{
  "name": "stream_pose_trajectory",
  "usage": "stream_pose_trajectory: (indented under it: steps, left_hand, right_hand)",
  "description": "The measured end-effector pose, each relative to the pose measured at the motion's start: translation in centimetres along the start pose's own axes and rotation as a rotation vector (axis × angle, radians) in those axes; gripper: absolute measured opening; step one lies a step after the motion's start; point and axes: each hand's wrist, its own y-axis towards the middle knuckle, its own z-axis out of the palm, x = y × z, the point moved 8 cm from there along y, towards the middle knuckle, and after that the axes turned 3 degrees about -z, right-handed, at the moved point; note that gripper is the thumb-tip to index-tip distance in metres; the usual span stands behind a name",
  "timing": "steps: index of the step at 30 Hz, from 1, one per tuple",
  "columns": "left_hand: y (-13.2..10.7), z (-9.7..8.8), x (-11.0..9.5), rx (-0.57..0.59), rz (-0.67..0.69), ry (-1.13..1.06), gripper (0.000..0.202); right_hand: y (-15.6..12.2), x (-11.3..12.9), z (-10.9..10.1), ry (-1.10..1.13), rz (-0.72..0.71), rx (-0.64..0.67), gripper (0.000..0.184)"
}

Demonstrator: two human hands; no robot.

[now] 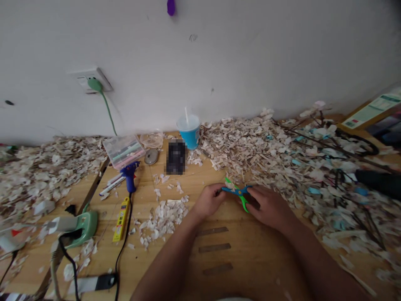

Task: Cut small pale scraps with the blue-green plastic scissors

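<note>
My right hand point(267, 205) is closed on the handles of a pair of blue and green scissors point(239, 192), whose blades are spread and point left. A small pale scrap point(231, 185) shows between the blades. At the blade tips, my left hand point(209, 200) is closed in a pinch; what its fingers grip is too small to make out. To the left of my left forearm lies a loose pile of pale cut scraps point(167, 217) on the wooden table point(216, 278).
Heaps of scraps point(244, 142) and twigs cover the right side and far left. A blue cup point(190, 133), a blurred dark object point(176, 156), a pen box point(123, 150), a blue glue gun point(130, 175), a yellow packet point(120, 219) and a green power strip point(87, 228) with cords stand leftward.
</note>
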Motion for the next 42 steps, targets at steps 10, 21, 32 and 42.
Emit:
stream_pose_trajectory:
  steps: [10,21,32,42]
  left_hand:
    - [0.3,-0.3,-0.7,-0.021,0.074,-0.203,0.021]
    - [0.3,0.6,-0.1,0.140,0.034,-0.322,0.020]
    - [0.3,-0.1,-0.1,0.069,-0.008,-0.365,0.029]
    - [-0.6,0.9,0.3,0.243,-0.163,-0.469,0.041]
  right_hand:
    - [0.3,0.9,0.2,0.161,0.018,0.000,0.017]
    - [0.2,1.1,-0.5,0.058,-0.012,-0.031,0.023]
    - [0.2,1.1,-0.1,0.135,0.003,-0.068,0.016]
    - [-0.3,0.2,-0.7,0.159,-0.080,-0.014,0.018]
